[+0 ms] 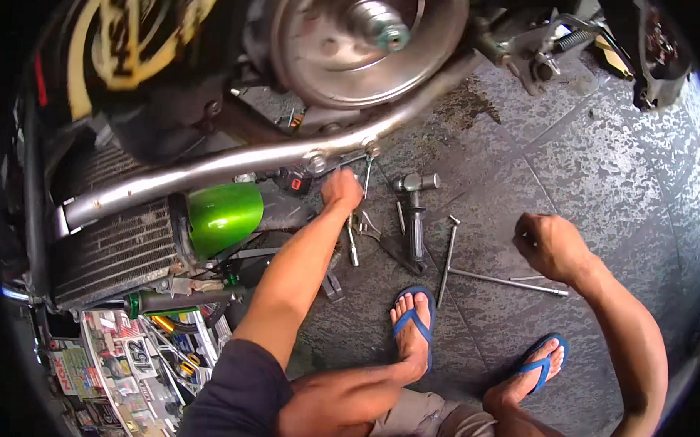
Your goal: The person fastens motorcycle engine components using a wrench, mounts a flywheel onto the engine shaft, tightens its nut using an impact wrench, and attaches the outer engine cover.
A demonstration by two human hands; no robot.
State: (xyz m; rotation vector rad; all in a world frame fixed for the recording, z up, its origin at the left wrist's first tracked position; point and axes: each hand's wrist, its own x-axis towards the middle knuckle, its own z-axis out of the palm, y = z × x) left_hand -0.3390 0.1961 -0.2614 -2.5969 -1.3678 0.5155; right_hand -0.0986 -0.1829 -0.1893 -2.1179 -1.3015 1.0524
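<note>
My left hand (342,190) is closed low over the floor, just below a silver frame tube (271,156) of a motorcycle. Whatever its fingers hold is hidden. A metal wrench (368,175) shows right beside it, and a socket tool (353,245) lies just under the wrist. To the right of these is a hammer (416,225) with a silver head and black grip. Over the floor at the right, my right hand (556,245) has its fingers curled in; their inner side is out of sight. Below it lies a long T-handle wrench (502,281).
A round metal pulley (362,84) with a threaded shaft fills the top. At the left are a finned radiator (121,249), a bright green fender (226,220) and a sticker-covered tool box (133,365). A stand with a spring (570,41) is at upper right. My sandalled feet (413,328) rest below the tools.
</note>
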